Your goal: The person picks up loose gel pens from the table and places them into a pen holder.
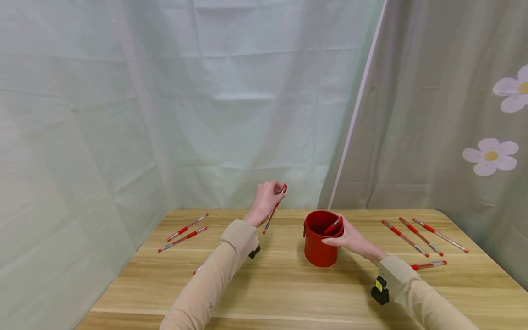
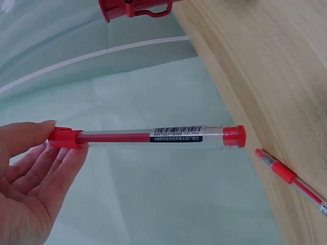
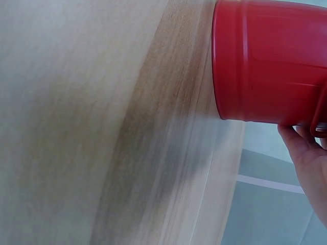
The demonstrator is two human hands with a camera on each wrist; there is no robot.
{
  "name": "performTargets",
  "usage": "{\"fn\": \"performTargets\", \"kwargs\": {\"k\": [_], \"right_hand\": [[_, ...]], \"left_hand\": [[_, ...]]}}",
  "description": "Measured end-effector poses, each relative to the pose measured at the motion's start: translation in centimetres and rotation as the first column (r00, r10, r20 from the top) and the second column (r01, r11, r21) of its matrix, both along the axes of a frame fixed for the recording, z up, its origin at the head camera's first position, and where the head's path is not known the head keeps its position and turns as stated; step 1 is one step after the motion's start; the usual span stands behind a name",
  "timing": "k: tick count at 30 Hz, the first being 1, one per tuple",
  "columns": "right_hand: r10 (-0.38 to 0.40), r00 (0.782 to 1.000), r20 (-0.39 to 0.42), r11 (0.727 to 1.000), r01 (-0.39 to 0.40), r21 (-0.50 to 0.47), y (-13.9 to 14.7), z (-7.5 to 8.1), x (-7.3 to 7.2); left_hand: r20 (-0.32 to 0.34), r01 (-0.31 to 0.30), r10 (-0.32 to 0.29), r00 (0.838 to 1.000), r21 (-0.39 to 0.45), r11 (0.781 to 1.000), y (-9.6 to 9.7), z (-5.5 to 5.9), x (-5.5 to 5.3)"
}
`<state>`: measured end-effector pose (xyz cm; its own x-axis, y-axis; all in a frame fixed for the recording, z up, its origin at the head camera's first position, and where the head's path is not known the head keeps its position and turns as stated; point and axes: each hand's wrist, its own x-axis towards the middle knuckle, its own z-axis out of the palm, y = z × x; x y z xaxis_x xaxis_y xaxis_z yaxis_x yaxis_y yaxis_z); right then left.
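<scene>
Pen (image 2: 153,137) is hanging in the air above the worktop (image 1: 264,302), left of the cup (image 1: 321,253) and apart from it, slanting with its cap end up. The left hand (image 1: 266,201) is pinching it by the red cap (image 2: 65,138), with only the pen's thickness between thumb and fingers. That end grip is leaving the clear barrel and its label (image 2: 176,135) exposed, probably so that the lower end is pointing down freely.

The right hand (image 1: 352,239) is gripping the cup at the right of its rim; the thumb is lying across the near side, and the other fingers are mostly hidden. In the right wrist view, fingertips are touching the outer wall beside a handle (image 3: 315,120). This hold is likely steadying the cup, which is standing upright. A second pen (image 1: 333,226) is leaning inside, towards the right; whether a finger is touching it, I cannot tell.

Other pens are lying spread on the worktop: the left pens (image 1: 187,227), one partly hidden by the left sleeve (image 1: 214,275), and the right pens (image 1: 421,236), one partly behind the right sleeve (image 1: 416,288). The gaps are seemingly giving fingers room around each, and the cup is standing between both groups, apparently for either hand's reach.
</scene>
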<state>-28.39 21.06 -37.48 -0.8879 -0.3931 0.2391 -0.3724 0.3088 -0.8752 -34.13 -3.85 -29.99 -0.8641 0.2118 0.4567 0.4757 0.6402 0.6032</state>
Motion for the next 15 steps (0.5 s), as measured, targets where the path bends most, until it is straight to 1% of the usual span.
{"fn": "performTargets", "kwargs": {"k": [3, 9, 15], "right_hand": [[0.004, 1.000, 0.002, 1.000, -0.004, -0.001, 0.1, 0.0, -0.1], [0.012, 1.000, 0.016, 1.000, -0.011, -0.011, 0.1, -0.1, -0.2], [0.018, 1.000, 0.014, 1.000, -0.018, -0.017, 0.1, -0.3, -0.3]], "left_hand": [[-0.020, 0.006, -0.006, 1.000, 0.003, 1.000, 0.2, 0.4, 0.1], [-0.059, 0.042, -0.041, 0.997, 0.021, 0.999, 0.8, 1.1, 0.2], [-0.065, 0.064, -0.061, 0.996, 0.040, 0.997, 1.4, 1.8, 0.4]]}}
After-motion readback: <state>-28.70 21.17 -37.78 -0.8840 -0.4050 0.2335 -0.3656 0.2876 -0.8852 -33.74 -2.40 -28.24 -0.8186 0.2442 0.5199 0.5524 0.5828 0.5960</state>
